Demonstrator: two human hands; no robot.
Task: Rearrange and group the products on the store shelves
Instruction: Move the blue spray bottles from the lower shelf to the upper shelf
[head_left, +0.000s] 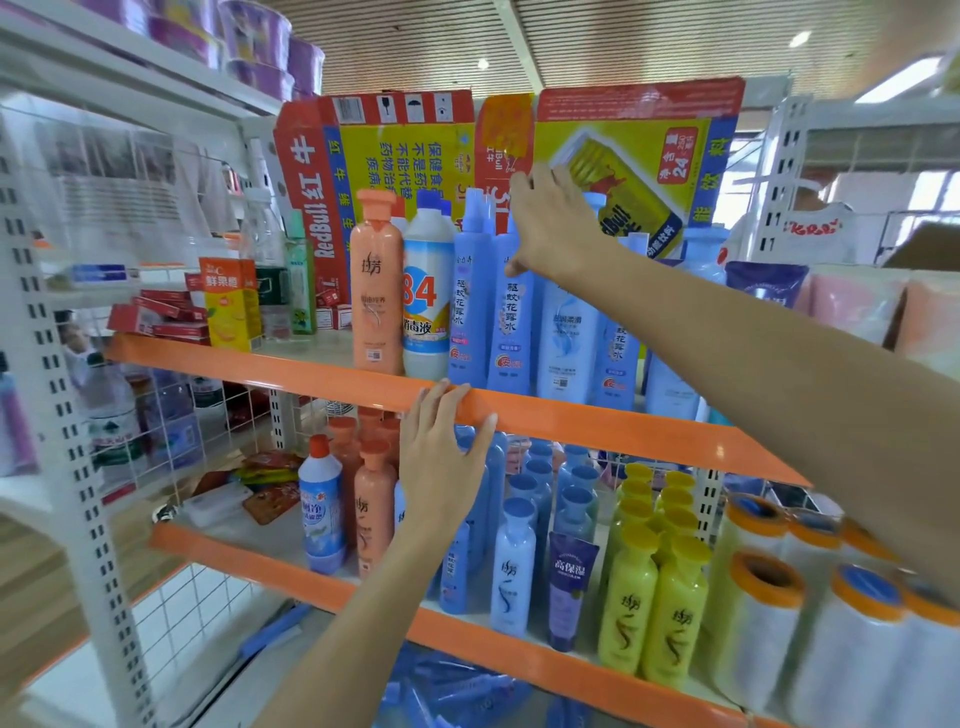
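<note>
The right hand reaches up to the upper shelf, into the row of blue spray bottles. Its fingers curl over the heads of the bottles, and the thumb lies lower against the front of one at label height. The bottle tops are hidden behind the palm, so I cannot tell whether the fingers actually grip a bottle or only rest on them.

The left hand rests flat on the orange front edge of that same shelf, fingers straight and spread, tips lying over the lip just below the spray bottles. It holds nothing.

On the upper shelf, left of the spray bottles, stand a white 84 disinfectant bottle and an orange shampoo bottle, touching side by side. A pale blue shampoo bottle stands right of the sprays, under the right forearm. Behind them all leans a flattened Red Bull carton. Further left sit a yellow juice-powder box and red flat boxes.

The lower shelf carries a blue-and-white toilet cleaner bottle, more orange shampoo bottles, blue bottles, a purple tube and yellow shampoo bottles. Rolls of clear film stand at the far right.
</note>
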